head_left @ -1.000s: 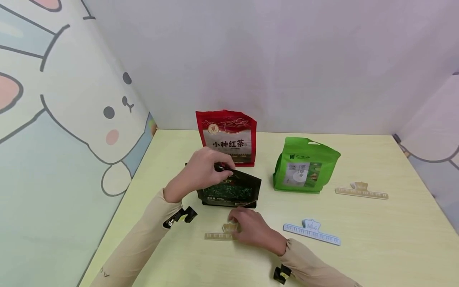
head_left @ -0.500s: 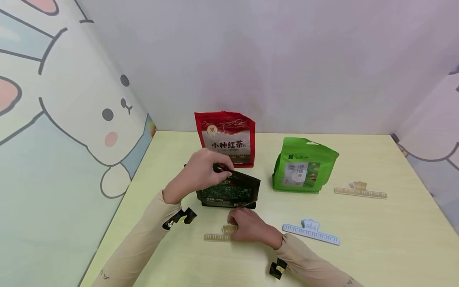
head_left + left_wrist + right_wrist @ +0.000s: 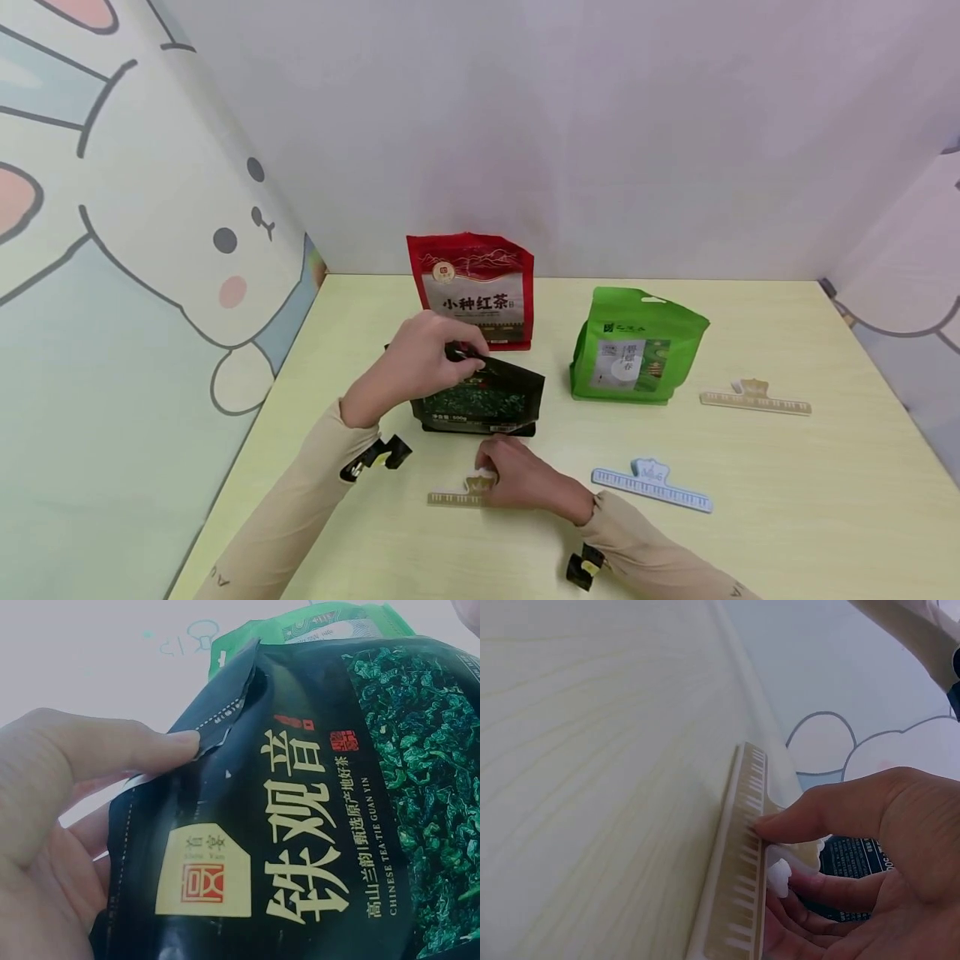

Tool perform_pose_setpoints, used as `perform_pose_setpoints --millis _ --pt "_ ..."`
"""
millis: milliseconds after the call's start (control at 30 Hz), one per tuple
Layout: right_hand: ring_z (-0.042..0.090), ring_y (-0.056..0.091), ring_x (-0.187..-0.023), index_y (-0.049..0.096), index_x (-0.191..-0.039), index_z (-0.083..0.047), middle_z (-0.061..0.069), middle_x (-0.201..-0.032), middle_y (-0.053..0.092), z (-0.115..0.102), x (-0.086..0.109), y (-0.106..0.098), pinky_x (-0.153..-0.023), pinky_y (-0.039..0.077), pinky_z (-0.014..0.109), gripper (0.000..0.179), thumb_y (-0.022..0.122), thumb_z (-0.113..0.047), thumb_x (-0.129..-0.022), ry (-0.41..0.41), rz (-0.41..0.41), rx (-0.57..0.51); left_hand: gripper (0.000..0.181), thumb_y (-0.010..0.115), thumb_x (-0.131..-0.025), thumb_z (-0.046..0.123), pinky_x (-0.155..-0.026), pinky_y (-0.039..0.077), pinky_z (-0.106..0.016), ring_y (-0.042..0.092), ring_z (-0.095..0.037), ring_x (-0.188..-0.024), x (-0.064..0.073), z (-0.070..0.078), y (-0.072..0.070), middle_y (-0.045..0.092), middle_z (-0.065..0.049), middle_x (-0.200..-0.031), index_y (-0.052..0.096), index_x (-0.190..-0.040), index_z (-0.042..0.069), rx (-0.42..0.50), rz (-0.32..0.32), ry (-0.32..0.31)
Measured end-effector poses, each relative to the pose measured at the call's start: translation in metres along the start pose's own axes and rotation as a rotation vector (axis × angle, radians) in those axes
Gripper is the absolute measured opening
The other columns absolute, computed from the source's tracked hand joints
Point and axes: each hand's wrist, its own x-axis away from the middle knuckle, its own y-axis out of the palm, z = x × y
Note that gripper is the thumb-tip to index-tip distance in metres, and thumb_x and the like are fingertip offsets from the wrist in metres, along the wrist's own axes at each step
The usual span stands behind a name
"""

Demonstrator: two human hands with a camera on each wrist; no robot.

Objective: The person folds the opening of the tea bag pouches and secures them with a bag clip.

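My left hand (image 3: 420, 354) pinches the folded top edge of a black tea bag (image 3: 480, 402) standing on the table. In the left wrist view, the thumb presses the black tea bag's folded rim (image 3: 225, 720), and the fingers are behind it. In front of that bag, my right hand (image 3: 525, 473) grips a beige bag clip (image 3: 453, 498) with a piano-key pattern. The right wrist view shows the thumb on the beige clip's bar (image 3: 739, 877) and the other fingers curled at its handle, close over the tabletop. Part of the clip is hidden by the hand.
Behind the black bag stands a red tea bag (image 3: 480, 283). To its right is a green tea bag (image 3: 637, 350). A blue piano-patterned clip (image 3: 651, 485) lies right of my right hand, and another beige clip (image 3: 756, 398) lies farther right. Walls (image 3: 570, 142) border the table.
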Motion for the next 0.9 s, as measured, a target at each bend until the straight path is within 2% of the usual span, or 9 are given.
perform_pose_setpoints --millis 167,267,400,533,633,900 --pt "0.006 0.04 -0.06 0.063 -0.097 -0.007 -0.005 -0.079 0.054 -0.0008 0.0028 -0.0017 -0.059 0.038 0.024 0.027 0.071 -0.003 -0.071 0.002 -0.004 -0.049 0.007 0.074 -0.08 0.013 -0.048 0.034 -0.026 0.043 -0.008 -0.051 -0.0002 -0.0004 0.0006 0.06 0.01 -0.064 0.074 -0.083 0.019 -0.001 0.0 0.004" --pt "0.005 0.042 -0.06 0.065 -0.099 -0.007 -0.005 -0.08 0.056 -0.0014 0.0041 -0.0022 -0.059 0.039 0.023 0.027 0.071 -0.003 -0.073 -0.013 0.003 -0.042 0.007 0.074 -0.08 0.013 -0.048 0.034 -0.026 0.042 -0.008 -0.051 -0.0001 -0.0002 0.0003 0.059 0.01 -0.063 0.074 -0.083 0.02 -0.002 0.0 0.002" --pt "0.003 0.045 -0.06 0.067 -0.1 -0.006 -0.006 -0.079 0.058 0.0005 0.0041 -0.0014 -0.06 0.042 0.023 0.021 0.071 -0.008 -0.079 -0.035 0.007 -0.08 0.007 0.074 -0.08 0.013 -0.048 0.035 -0.027 0.043 -0.008 -0.052 0.0003 0.0003 -0.0002 0.06 0.01 -0.064 0.074 -0.083 0.02 -0.007 0.002 0.004" --pt "0.001 0.049 -0.061 0.069 -0.095 -0.008 -0.009 -0.075 0.058 0.0018 0.0027 -0.001 -0.06 0.043 0.021 0.016 0.072 -0.019 -0.084 -0.04 0.018 -0.128 0.007 0.074 -0.081 0.013 -0.047 0.034 -0.026 0.042 -0.008 -0.05 0.0006 -0.0005 0.0002 0.059 0.011 -0.063 0.074 -0.083 0.02 -0.011 0.007 0.01" --pt "0.001 0.049 -0.061 0.07 -0.091 -0.008 -0.011 -0.072 0.058 0.0009 0.0019 -0.0018 -0.058 0.042 0.02 0.016 0.072 -0.022 -0.083 -0.033 0.025 -0.139 0.007 0.073 -0.081 0.013 -0.047 0.033 -0.027 0.041 -0.008 -0.05 0.0009 -0.001 0.0007 0.058 0.011 -0.062 0.074 -0.083 0.02 -0.008 0.007 0.007" --pt "-0.001 0.049 -0.06 0.072 -0.086 -0.01 -0.012 -0.069 0.058 0.0005 0.0017 -0.0068 -0.057 0.042 0.019 0.013 0.075 -0.022 -0.08 -0.023 0.016 -0.127 0.008 0.074 -0.081 0.013 -0.048 0.035 -0.026 0.045 -0.008 -0.054 0.0014 -0.0019 0.0012 0.062 0.01 -0.066 0.074 -0.083 0.02 -0.001 0.012 0.002"
